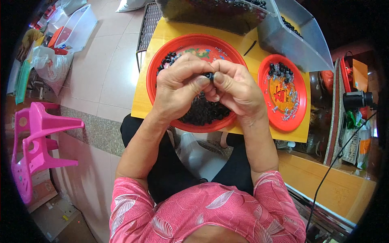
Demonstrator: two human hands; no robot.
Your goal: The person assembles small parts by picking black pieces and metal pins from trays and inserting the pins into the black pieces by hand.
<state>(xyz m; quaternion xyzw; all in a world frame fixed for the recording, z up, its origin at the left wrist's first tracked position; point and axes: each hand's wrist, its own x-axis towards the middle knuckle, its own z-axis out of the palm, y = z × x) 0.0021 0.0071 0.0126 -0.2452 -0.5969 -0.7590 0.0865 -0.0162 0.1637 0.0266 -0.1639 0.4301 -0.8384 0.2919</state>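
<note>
Landmark: large red plate (pixel 162 65), on a small yellow table (pixel 139 103)

- Both hands raised together just above the large red plate, over its middle. Left hand (pixel 178 87) and right hand (pixel 237 89) meet fingertip to fingertip
- Small black ring-shaped part (pixel 209 75) pinched between them, right where the thumbs and forefingers touch; both hands are closed on it. How much of the part sits inside the fingers is hidden
- Inside the large red plate: heap of small black parts (pixel 202 111) toward its near rim, a thinner scatter of them toward its far left rim; printed pattern visible at the plate's centre
- Right of the large red plate, on the same table: smaller red plate (pixel 300 87) with a few black parts at its far side and small silvery metal bits spread over the rest
- Beyond the large red plate: grey scoop-shaped tray (pixel 300 40) and a dark bin of more black parts
- Well left of the large red plate, on the floor: pink plastic chair (pixel 34 150), tipped over
</note>
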